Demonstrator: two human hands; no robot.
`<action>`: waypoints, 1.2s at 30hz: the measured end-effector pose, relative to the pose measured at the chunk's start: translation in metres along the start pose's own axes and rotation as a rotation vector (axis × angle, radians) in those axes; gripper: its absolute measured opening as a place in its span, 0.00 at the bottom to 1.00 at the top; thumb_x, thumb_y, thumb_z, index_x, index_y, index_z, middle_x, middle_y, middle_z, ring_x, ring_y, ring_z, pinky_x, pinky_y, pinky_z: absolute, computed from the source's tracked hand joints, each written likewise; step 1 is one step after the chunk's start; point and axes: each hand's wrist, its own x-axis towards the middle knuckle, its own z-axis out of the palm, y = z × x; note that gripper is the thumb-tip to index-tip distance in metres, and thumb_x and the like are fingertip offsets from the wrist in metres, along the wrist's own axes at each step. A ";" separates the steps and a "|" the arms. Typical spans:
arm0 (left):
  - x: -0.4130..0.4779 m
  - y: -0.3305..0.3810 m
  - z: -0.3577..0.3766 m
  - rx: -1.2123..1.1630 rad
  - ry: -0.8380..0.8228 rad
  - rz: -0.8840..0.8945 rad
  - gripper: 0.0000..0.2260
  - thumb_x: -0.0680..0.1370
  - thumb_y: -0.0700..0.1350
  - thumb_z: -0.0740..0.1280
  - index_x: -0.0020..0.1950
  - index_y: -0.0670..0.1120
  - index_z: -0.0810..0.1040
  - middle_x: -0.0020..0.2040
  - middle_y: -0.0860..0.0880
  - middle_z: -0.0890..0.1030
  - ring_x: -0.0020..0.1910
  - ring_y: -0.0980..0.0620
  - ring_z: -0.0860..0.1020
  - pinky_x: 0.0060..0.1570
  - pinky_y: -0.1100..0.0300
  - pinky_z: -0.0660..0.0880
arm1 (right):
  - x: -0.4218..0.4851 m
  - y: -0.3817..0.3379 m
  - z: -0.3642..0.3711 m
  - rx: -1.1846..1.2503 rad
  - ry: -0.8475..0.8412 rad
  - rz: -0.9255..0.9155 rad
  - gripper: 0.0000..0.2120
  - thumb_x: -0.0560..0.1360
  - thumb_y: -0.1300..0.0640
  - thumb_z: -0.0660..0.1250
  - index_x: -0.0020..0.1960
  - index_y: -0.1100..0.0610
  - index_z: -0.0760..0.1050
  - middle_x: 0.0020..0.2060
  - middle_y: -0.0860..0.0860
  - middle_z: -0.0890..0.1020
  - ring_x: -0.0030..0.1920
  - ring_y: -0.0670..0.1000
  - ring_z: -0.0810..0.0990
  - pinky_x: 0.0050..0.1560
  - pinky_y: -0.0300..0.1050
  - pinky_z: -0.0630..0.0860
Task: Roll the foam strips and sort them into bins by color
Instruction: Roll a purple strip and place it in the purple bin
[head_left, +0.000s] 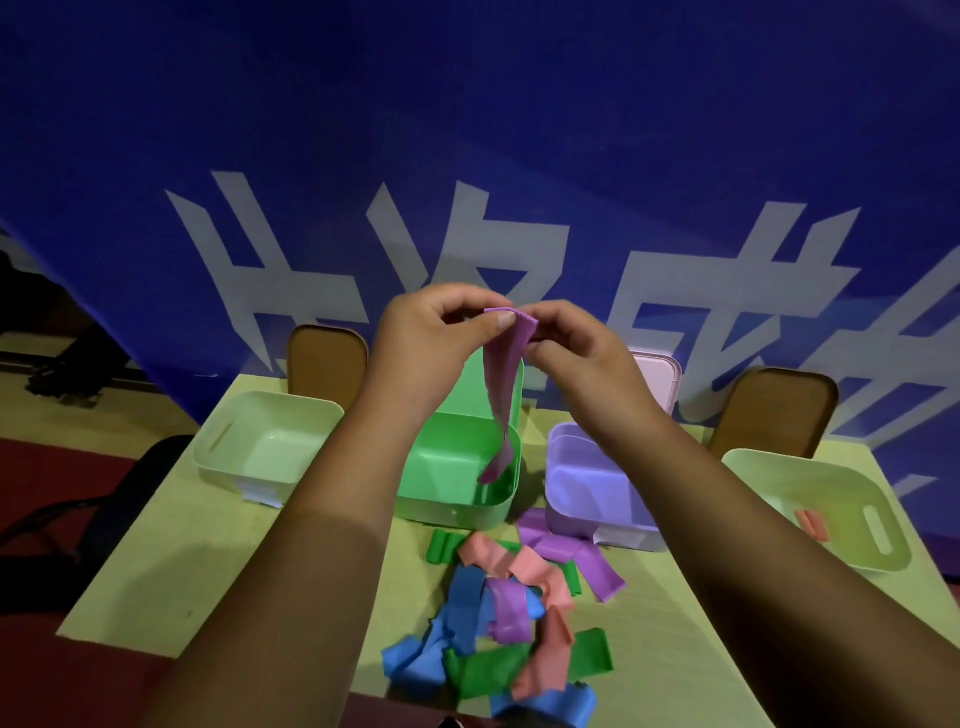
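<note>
Pinch from left hand (431, 332) and right hand (576, 348) on top end of purple strip (503, 387); long axis vertical, tail dangling over green bin (452, 514); purple bin (566, 499) just rightward, nearer right hand.

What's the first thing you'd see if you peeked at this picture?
The left hand and right hand pinch the top of a purple strip in mid-air at the centre, its tail dangling by the green bin. A jumbled pile of blue, green, pink and purple strips lies on the near part of the table. A blue banner fills the back.
</note>
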 end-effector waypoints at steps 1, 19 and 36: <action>0.002 0.002 -0.002 -0.012 -0.002 -0.002 0.05 0.80 0.47 0.78 0.55 0.54 0.90 0.49 0.57 0.88 0.51 0.61 0.85 0.51 0.64 0.83 | 0.001 -0.002 0.001 -0.012 0.007 -0.005 0.12 0.81 0.59 0.67 0.61 0.49 0.82 0.52 0.45 0.86 0.57 0.47 0.85 0.58 0.45 0.82; 0.026 0.050 0.010 -0.221 -0.033 0.045 0.07 0.83 0.42 0.73 0.59 0.44 0.88 0.47 0.50 0.89 0.43 0.59 0.86 0.44 0.67 0.80 | 0.025 -0.035 -0.033 0.038 0.090 -0.051 0.09 0.86 0.53 0.66 0.60 0.52 0.84 0.48 0.53 0.89 0.51 0.57 0.88 0.58 0.62 0.85; 0.018 0.110 0.083 -0.313 0.099 0.025 0.06 0.82 0.43 0.75 0.58 0.44 0.88 0.50 0.44 0.89 0.50 0.43 0.88 0.53 0.49 0.86 | 0.017 -0.061 -0.118 0.005 0.119 -0.145 0.07 0.84 0.55 0.70 0.55 0.55 0.85 0.44 0.55 0.88 0.46 0.59 0.88 0.49 0.60 0.86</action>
